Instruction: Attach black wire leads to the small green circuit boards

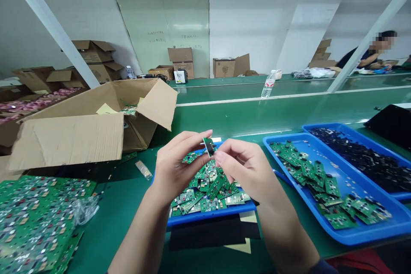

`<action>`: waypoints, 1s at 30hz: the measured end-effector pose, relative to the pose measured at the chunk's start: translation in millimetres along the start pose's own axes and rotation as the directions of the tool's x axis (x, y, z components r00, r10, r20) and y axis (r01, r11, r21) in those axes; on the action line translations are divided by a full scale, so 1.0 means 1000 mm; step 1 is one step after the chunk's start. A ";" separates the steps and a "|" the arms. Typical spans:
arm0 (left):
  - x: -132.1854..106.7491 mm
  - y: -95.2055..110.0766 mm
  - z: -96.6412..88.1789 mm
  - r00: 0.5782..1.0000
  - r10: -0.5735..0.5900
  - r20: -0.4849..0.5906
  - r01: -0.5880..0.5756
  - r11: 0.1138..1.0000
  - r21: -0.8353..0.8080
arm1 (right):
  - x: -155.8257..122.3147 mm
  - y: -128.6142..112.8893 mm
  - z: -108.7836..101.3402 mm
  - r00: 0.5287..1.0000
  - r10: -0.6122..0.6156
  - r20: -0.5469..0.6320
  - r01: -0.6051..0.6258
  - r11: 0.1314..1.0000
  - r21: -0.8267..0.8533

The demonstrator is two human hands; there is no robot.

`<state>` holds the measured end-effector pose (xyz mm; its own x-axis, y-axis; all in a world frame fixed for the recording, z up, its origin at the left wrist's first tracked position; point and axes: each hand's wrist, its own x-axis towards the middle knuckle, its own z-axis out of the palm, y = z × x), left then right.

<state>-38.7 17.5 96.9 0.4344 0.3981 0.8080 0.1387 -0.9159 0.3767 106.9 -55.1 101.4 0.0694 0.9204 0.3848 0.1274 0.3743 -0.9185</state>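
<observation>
Between the thumb and fingers of my left hand (176,162) is a small green circuit board (207,142), tilted on edge. A black component (210,151) sits against its face. My right hand (248,167) is closed in a pinch at the lower right of that component, thumb and index finger touching it. Both hands are raised above a blue tray (212,215) heaped with loose green circuit boards (218,186). My forearms and hands cover parts of this tray's sides.
To the right, one blue tray (340,167) holds more boards and another holds black parts (362,154). Panels of boards (35,222) lie at left, below an opened cardboard box (67,137). Beyond stand a water bottle (268,84) and, far right, another person (362,56).
</observation>
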 end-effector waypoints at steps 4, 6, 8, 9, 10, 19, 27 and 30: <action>0.003 -0.001 -0.002 0.991 0.067 0.115 -0.067 0.998 -0.003 | 0.001 0.003 -0.004 1.000 0.001 -0.015 -0.001 1.000 -0.020; 0.005 -0.001 -0.003 0.981 0.063 0.182 -0.061 0.998 -0.016 | 0.002 0.005 -0.004 0.999 -0.034 -0.043 0.031 0.998 -0.050; 0.007 -0.001 -0.004 0.969 0.036 0.245 -0.031 0.999 -0.026 | 0.002 0.007 -0.004 0.991 -0.090 -0.096 0.081 0.992 -0.100; 0.007 0.000 -0.004 0.961 0.024 0.275 -0.015 0.999 -0.035 | 0.003 0.008 -0.004 0.985 -0.119 -0.124 0.103 0.986 -0.129; 0.008 0.000 -0.005 0.954 0.014 0.300 0.001 0.999 -0.050 | 0.004 0.009 -0.005 0.979 -0.144 -0.148 0.120 0.980 -0.158; -0.001 0.007 -0.004 0.910 -0.249 0.333 0.377 0.829 -0.413 | 0.011 0.018 -0.018 0.929 -0.292 -0.226 0.214 0.925 -0.313; 0.002 0.003 -0.006 0.877 -0.280 0.391 0.455 0.745 -0.488 | 0.011 0.015 -0.024 0.903 -0.322 -0.283 0.222 0.916 -0.335; 0.002 0.000 -0.005 0.866 -0.249 0.434 0.458 0.742 -0.489 | 0.011 0.015 -0.026 0.883 -0.341 -0.322 0.226 0.911 -0.344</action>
<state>-42.4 18.3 100.9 0.7277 0.5503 0.4094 -0.1335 -0.4718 0.8715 134.8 -42.3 94.6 0.3365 0.6492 0.6821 0.4723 0.5102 -0.7187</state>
